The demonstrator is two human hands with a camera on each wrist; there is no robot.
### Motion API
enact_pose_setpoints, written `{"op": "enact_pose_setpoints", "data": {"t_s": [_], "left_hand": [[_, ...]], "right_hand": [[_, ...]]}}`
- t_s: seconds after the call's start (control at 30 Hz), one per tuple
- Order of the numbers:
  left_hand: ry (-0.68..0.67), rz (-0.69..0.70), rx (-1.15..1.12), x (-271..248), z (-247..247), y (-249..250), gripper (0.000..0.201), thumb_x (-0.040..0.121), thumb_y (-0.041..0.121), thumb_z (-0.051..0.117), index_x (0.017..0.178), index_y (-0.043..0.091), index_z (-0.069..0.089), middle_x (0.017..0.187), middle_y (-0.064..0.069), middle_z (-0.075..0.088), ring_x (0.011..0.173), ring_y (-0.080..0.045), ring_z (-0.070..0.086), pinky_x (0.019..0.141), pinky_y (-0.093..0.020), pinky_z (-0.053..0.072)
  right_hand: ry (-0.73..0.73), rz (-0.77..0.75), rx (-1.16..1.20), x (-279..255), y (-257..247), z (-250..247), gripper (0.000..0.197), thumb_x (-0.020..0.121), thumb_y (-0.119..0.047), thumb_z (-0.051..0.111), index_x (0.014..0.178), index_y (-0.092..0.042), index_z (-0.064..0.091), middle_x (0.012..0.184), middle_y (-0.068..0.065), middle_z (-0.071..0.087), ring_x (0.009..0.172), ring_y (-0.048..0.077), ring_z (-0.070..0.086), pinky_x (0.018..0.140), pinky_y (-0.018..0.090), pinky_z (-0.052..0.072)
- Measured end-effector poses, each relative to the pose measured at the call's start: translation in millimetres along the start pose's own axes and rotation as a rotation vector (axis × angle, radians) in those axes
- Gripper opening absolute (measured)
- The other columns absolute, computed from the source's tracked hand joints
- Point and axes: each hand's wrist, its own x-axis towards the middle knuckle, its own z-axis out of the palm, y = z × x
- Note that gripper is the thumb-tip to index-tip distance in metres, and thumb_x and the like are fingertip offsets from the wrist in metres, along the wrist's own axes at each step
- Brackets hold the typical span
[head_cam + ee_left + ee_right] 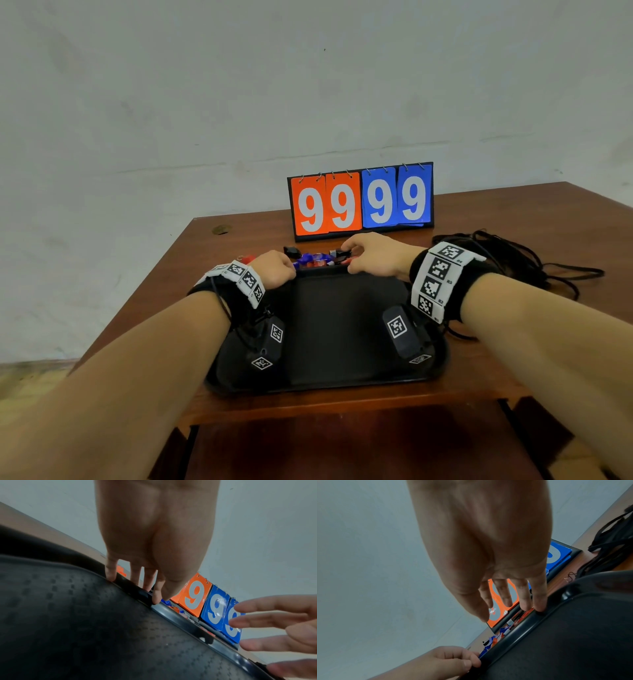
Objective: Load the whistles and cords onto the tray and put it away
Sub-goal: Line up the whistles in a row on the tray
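Note:
A black tray [342, 325] lies flat on the wooden table, nothing on its floor. Just past its far rim lie several whistles [315, 260], blue, red and black, also in the left wrist view [173, 607] and the right wrist view [494, 639]. My left hand [274, 270] is curled at the rim's far left, thumb on the tray's edge [489, 654]. My right hand [370, 253] reaches over the far rim with fingers [539, 601] fairly straight, tips touching the rim beside a red whistle. A heap of black cords [513, 260] lies to the right on the table.
A flip scoreboard [361, 202] showing 99 99 stands right behind the whistles, against the wall. The table's [239, 240] left edge runs close to my left forearm. The cords [611, 540] trail toward the tray's right side.

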Motion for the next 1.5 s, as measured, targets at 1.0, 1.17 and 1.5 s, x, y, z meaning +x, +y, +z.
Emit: {"op": "enact_pose_setpoints", "data": {"t_s": [1.0, 1.17, 1.5], "left_hand": [[0.463, 0.107, -0.493, -22, -19, -45, 0.010, 0.095, 0.015, 0.059, 0.099, 0.024, 0.062, 0.102, -0.003, 0.067, 0.090, -0.019, 0.067, 0.063, -0.023, 0.050], [0.412, 0.068, -0.580, -36, -31, -71, 0.015, 0.096, 0.013, 0.060, 0.108, 0.020, 0.053, 0.104, -0.008, 0.065, 0.074, -0.015, 0.062, 0.064, -0.025, 0.051], [0.330, 0.063, -0.652, -39, -34, -90, 0.024, 0.091, 0.008, 0.068, 0.113, 0.009, 0.057, 0.104, -0.010, 0.066, 0.079, -0.016, 0.068, 0.057, -0.019, 0.055]], "right_hand": [[-0.002, 0.036, -0.124, 35, -50, 34, 0.054, 0.090, -0.012, 0.065, 0.141, -0.015, 0.048, 0.141, 0.006, 0.050, 0.124, 0.022, 0.051, 0.102, 0.034, 0.046], [-0.026, 0.037, -0.290, 67, -67, 52, 0.044, 0.092, -0.012, 0.061, 0.135, -0.012, 0.055, 0.136, 0.009, 0.055, 0.122, 0.025, 0.052, 0.107, 0.036, 0.043], [-0.139, 0.002, -0.657, 105, -78, 67, 0.043, 0.098, -0.009, 0.047, 0.140, -0.015, 0.053, 0.141, 0.009, 0.052, 0.124, 0.026, 0.051, 0.106, 0.036, 0.043]]}}
